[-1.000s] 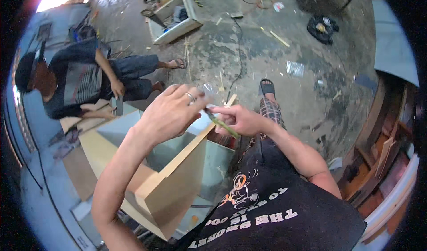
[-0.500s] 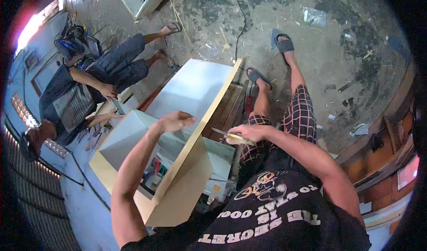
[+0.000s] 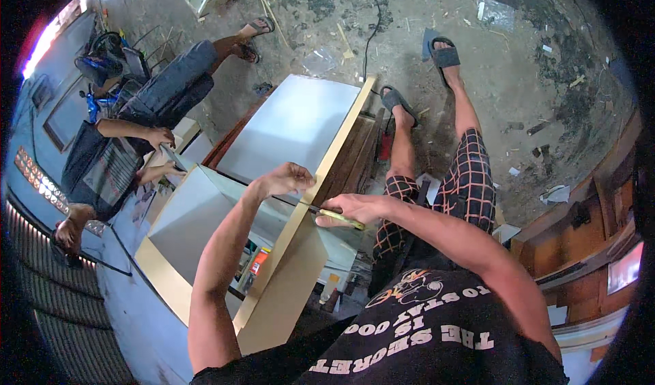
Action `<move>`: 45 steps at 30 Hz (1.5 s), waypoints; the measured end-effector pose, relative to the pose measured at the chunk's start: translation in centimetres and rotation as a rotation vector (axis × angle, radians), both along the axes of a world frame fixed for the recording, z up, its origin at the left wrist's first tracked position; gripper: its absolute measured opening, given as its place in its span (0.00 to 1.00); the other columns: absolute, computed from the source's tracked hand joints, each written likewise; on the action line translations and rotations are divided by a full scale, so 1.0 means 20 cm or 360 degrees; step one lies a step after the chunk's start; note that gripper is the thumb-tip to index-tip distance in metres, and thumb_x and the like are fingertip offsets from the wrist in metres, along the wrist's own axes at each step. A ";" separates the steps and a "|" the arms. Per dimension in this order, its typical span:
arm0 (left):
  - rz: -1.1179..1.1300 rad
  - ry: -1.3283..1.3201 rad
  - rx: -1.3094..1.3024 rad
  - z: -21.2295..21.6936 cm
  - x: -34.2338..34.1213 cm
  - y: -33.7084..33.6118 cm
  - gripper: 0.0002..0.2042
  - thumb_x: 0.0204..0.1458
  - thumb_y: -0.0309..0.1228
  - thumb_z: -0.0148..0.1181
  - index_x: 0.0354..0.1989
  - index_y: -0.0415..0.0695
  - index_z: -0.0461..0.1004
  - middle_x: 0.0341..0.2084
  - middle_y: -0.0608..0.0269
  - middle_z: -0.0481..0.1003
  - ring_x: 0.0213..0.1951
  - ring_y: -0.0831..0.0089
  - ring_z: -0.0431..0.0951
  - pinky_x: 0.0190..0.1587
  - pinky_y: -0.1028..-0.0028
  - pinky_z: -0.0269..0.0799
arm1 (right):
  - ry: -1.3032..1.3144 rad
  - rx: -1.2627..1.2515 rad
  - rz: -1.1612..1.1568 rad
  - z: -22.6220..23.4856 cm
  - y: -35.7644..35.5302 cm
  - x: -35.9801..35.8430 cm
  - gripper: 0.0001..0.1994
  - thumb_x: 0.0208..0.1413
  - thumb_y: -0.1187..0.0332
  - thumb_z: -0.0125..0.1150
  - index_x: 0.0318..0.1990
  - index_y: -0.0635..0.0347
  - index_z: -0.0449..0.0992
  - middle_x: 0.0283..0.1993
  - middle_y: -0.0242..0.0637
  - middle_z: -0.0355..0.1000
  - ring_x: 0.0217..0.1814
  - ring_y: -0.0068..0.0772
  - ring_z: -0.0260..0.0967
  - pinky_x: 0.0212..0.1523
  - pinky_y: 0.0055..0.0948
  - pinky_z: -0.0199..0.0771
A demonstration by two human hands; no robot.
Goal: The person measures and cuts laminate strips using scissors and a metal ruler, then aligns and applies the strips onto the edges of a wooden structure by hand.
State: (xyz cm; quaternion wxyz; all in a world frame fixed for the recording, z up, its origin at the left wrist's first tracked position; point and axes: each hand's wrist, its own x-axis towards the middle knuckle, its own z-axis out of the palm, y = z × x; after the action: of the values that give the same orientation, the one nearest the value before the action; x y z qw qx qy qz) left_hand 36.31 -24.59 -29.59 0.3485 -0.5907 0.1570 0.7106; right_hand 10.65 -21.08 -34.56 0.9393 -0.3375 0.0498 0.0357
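Note:
My right hand (image 3: 351,209) is closed around a utility knife (image 3: 343,219) with a yellow-green handle. Its dark, narrow tip points left and meets the pale yellow edge (image 3: 276,262) of a cabinet (image 3: 283,122) with white panels. Just beyond the tip, my left hand (image 3: 285,180) is beside the same edge, its fingers bent and drawn together. Whether a small piece lies between those fingertips I cannot make out. Inside the cabinet's near opening, a red and orange packet (image 3: 259,261) shows among other small items.
At the left sits another person (image 3: 123,146), both hands on a flat grey piece (image 3: 174,156) by the cabinet's far side. A black cable (image 3: 372,37) crosses the concrete floor (image 3: 450,17), which has scraps on it. Wooden furniture (image 3: 580,242) stands at the right.
My right hand has moved left, bringing the utility knife to the cabinet's edge. The left hand has shifted slightly right, its fingers now more curled. The view has shifted a little.

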 end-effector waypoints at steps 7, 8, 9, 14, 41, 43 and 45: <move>0.0181 -0.0045 0.0003 0.01 -0.01 0.04 0.15 0.59 0.44 0.67 0.39 0.43 0.80 0.30 0.72 0.77 0.34 0.79 0.76 0.41 0.73 0.76 | 0.0056 -0.0107 -0.0074 0.02 0.04 0.01 0.43 0.60 0.28 0.47 0.43 0.70 0.77 0.33 0.49 0.76 0.37 0.37 0.74 0.39 0.41 0.75; 0.0188 -0.0025 -0.0015 0.02 0.00 0.05 0.14 0.60 0.43 0.66 0.39 0.43 0.80 0.30 0.72 0.77 0.34 0.79 0.76 0.41 0.73 0.76 | 0.0032 -0.0109 -0.0109 0.02 0.04 0.00 0.41 0.62 0.30 0.48 0.40 0.70 0.77 0.31 0.50 0.75 0.36 0.37 0.74 0.38 0.42 0.75; 0.0193 0.0001 -0.0039 0.01 0.01 0.06 0.13 0.60 0.42 0.66 0.39 0.43 0.80 0.30 0.72 0.77 0.34 0.79 0.76 0.40 0.73 0.76 | 0.0014 -0.0118 -0.0147 0.02 0.03 0.00 0.39 0.63 0.32 0.48 0.38 0.70 0.76 0.29 0.51 0.75 0.34 0.38 0.74 0.37 0.43 0.74; 0.0213 -0.0011 -0.0078 0.01 0.00 0.08 0.13 0.61 0.39 0.66 0.41 0.41 0.81 0.30 0.70 0.78 0.33 0.79 0.76 0.40 0.73 0.76 | 0.0064 -0.0334 -0.0246 0.03 0.06 -0.01 0.33 0.64 0.38 0.54 0.33 0.68 0.76 0.26 0.53 0.73 0.29 0.42 0.74 0.34 0.44 0.74; 0.0637 -0.0228 -0.0595 -0.02 -0.08 -0.05 0.09 0.62 0.35 0.63 0.39 0.41 0.81 0.29 0.70 0.80 0.31 0.81 0.75 0.36 0.77 0.70 | 0.0215 -0.0505 0.0247 -0.05 -0.06 -0.06 0.33 0.57 0.35 0.61 0.41 0.65 0.79 0.33 0.50 0.79 0.38 0.48 0.80 0.41 0.44 0.78; 0.0856 -0.0245 -0.0691 -0.01 -0.11 -0.11 0.09 0.62 0.35 0.63 0.38 0.41 0.81 0.29 0.70 0.80 0.31 0.81 0.76 0.36 0.77 0.70 | 0.0369 -0.0589 -0.0062 -0.12 -0.03 -0.17 0.32 0.56 0.38 0.64 0.44 0.65 0.78 0.37 0.52 0.79 0.43 0.51 0.80 0.44 0.45 0.78; 0.0939 -0.0221 -0.0749 0.00 -0.15 -0.19 0.08 0.62 0.33 0.64 0.42 0.40 0.79 0.31 0.68 0.81 0.32 0.79 0.77 0.37 0.77 0.72 | 0.0659 -0.0618 -0.0681 -0.18 -0.02 -0.27 0.26 0.54 0.49 0.71 0.46 0.65 0.77 0.40 0.52 0.80 0.46 0.53 0.80 0.47 0.44 0.78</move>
State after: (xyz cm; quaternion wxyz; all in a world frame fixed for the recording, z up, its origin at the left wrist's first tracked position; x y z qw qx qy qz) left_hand 33.41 -28.29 -29.69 -0.0063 -0.7212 0.1151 0.6831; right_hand 5.26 -21.48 -38.09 0.8139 -0.4773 0.3144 -0.1044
